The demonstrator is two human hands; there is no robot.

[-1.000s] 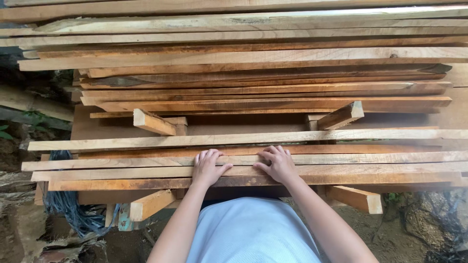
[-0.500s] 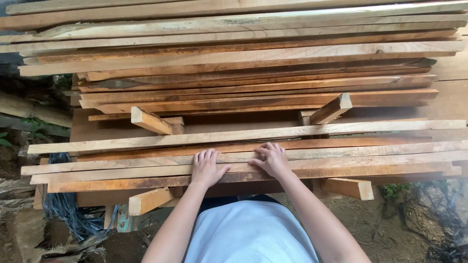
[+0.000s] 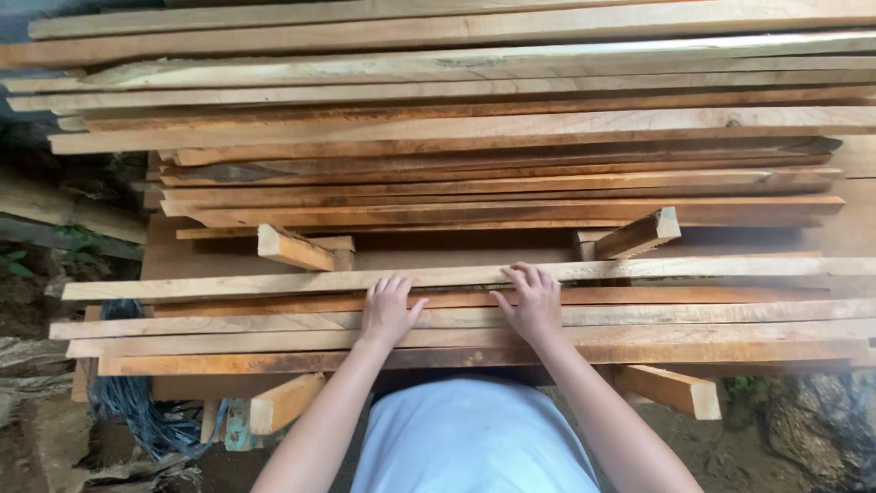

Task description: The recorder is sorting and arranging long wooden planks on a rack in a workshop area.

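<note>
Long pale rough-sawn wooden planks lie stacked; left hand and right hand, open-palmed, press them at six o'clock.

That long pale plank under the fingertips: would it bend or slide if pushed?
The pale plank looks thin and long, so it probably flexes slightly. Lying flat on other planks, it likely slides rather than rolls. Both hands, left hand and right hand, rest on it.

Long, rough-sawn pale wooden planks lie flat, stacked side by side.
</note>
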